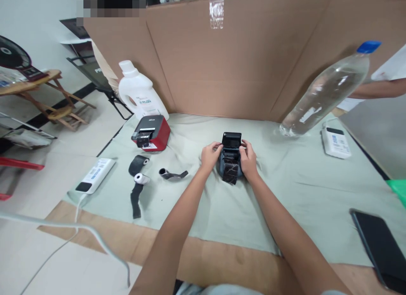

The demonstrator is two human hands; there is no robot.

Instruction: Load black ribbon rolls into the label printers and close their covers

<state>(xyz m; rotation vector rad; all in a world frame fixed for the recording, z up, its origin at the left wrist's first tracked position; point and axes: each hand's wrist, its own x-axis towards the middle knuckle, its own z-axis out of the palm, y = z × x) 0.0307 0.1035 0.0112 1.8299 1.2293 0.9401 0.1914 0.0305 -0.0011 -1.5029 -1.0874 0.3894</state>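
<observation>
A small dark portable printer (226, 156) lies on the cloth between my two hands, its lid (231, 139) raised. From its open bay a black paper strip (230, 172) hangs over the front. My left hand (211, 156) holds the printer's left side near the lid hinge, fingers closed against it. On the opposite side my right hand (248, 160) grips it, thumb by the bay's edge. My fingertips are partly hidden. Farther left lie a black paper roll (135, 165), a white-cored roll (140, 179) with a black tail, and a loosely curled black strip (173, 175).
A red and black printer (160, 134) stands at the left, before a white jug (136, 89). A water bottle (326, 96) leans on the cardboard panel (228, 62). White power banks (97, 175) lie at both sides; a phone (379, 248) is front right. Another person's arm (379, 90) shows at right.
</observation>
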